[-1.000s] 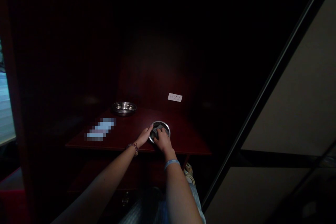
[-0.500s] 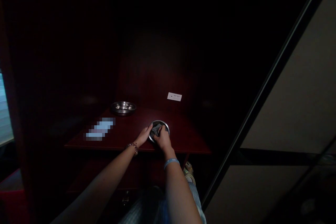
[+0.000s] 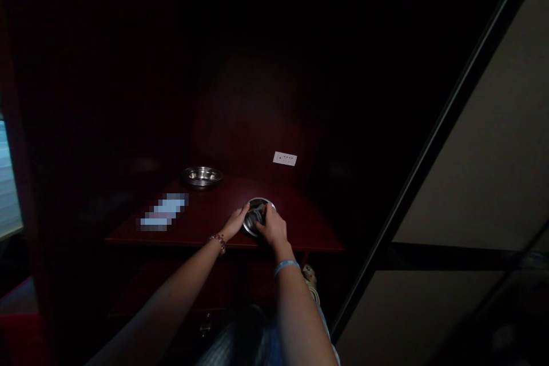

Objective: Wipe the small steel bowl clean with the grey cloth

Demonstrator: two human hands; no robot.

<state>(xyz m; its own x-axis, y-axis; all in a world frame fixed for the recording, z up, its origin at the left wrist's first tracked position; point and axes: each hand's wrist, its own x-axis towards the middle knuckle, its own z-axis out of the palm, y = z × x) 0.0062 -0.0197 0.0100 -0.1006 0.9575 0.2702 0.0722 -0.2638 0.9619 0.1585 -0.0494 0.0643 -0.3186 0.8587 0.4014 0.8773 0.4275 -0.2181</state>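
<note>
Below the wall socket [image 3: 285, 158], the left hand [image 3: 235, 223] grips a steel bowl [image 3: 250, 231] by its rim. The right hand [image 3: 275, 227] curls over something greyish inside, clasped or not I can't tell. The bowl should be light, stiff, slick; hold the rim. No lettering reads.
</note>
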